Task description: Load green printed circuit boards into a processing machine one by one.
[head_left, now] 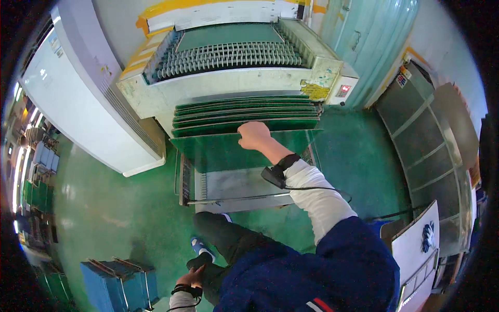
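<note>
My right hand (254, 136) is closed over the top edge of the front green panel (223, 151), a thin, flat sheet. This panel leans at the front of a metal rack (189, 182), and its lower part reaches down toward the rack's grey base. Behind it stand several similar green panels (208, 115) in a row, with gaps between them. My left hand (191, 279) is low beside my leg, its fingers loosely stretched against the dark trousers, and no object shows in it. Both wrists wear dark bands; a small black box with a cable is on the right one.
Just beyond the rack is a roller conveyor machine (228, 58) with a green panel (228, 35) lying on its rollers. A tall white cabinet (88, 93) stands at left. Framed grey screens (416, 135) lean at right. A blue bin (117, 283) sits lower left.
</note>
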`<state>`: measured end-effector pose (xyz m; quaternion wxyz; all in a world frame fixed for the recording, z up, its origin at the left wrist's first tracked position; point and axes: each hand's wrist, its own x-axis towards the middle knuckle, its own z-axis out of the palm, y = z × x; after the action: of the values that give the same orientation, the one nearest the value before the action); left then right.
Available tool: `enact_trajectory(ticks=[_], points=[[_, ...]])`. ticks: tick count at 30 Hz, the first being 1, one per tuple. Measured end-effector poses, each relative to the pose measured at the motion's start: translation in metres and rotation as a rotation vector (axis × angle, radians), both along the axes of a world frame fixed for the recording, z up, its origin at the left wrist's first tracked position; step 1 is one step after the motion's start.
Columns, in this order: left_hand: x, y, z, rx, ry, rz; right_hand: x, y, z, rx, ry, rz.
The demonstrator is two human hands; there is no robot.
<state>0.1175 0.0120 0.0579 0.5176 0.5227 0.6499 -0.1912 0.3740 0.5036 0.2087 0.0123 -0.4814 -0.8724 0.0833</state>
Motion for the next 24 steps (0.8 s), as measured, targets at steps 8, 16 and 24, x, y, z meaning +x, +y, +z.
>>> enact_trajectory(ticks=[8, 16, 24], points=[[-0.016, 0.0, -0.041, -0.067, -0.052, 0.034, 0.009, -0.002, -0.003, 0.032, 0.01, -0.015], [-0.019, -0.014, -0.031, -0.11, -0.026, 0.073, -0.008, -0.005, 0.004, 0.002, -0.033, -0.002], [-0.018, -0.01, -0.03, -0.095, -0.031, 0.036, -0.006, -0.005, 0.003, 0.012, -0.027, 0.002]])
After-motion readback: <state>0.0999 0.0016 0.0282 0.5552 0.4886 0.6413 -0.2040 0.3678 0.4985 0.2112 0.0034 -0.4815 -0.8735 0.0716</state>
